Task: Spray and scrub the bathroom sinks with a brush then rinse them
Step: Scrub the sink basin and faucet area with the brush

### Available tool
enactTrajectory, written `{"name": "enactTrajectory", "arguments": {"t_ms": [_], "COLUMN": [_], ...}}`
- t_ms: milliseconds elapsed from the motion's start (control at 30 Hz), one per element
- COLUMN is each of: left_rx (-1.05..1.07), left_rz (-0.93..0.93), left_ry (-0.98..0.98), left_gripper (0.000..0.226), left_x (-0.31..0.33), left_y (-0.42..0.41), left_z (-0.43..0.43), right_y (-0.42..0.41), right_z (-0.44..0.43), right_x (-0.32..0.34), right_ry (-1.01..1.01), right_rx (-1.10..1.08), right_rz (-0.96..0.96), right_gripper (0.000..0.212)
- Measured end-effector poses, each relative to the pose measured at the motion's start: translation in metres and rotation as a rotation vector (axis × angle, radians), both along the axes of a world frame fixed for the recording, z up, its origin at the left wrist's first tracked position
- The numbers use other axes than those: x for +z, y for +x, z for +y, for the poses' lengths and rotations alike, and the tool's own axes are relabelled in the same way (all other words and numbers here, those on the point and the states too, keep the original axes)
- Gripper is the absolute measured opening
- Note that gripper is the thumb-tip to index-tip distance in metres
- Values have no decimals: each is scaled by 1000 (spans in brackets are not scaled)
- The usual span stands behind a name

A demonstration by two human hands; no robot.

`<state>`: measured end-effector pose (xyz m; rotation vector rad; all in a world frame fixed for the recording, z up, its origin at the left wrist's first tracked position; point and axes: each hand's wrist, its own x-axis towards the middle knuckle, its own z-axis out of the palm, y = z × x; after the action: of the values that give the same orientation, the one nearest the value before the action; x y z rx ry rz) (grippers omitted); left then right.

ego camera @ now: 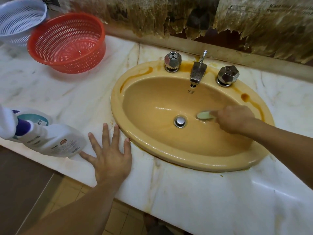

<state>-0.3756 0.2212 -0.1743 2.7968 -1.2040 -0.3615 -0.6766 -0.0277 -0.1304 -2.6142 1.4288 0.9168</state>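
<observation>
In the sink, right hand grips brush; head points left.

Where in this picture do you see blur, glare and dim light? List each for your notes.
Head view: the brush and right hand are smeared by motion, while the left hand is sharp; head view: the bottle near the left edge is soft; head view: glare whitens the counter at lower right; head view: the wall at the top is dim and blurred.
</observation>
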Motion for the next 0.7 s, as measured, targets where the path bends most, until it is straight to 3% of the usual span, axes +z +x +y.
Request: {"name": "enactTrajectory", "arguments": {"t_ms": [67, 167, 300, 433, 567, 700], "left_rx": [-1, -2, -2, -2, -6, -10], "left_rz": [-1, 2, 5, 5, 0, -6], "left_ry": [-4, -10, -2, -9, -18, -24], "left_gripper": [64, 64, 64, 64, 64, 68], "left_x": [0, 0, 1, -1, -4, -4], "left_y": [0, 0, 0, 1, 1, 2], "left_z": [1, 1, 0, 1, 1, 2], "right_y": [-3, -4, 0, 5, 2, 8], "right_z": [0, 4, -2, 8, 0, 4], "right_x": [-2, -2, -6, -13, -24, -23], "right_ry": [-38, 146, -59, 78, -73, 198], "right_rx": [32, -19, -6, -15, 13, -89], "right_rz": [20, 5, -15, -40, -67, -115], "right_gripper": [46, 48, 48, 47, 49, 47]}}
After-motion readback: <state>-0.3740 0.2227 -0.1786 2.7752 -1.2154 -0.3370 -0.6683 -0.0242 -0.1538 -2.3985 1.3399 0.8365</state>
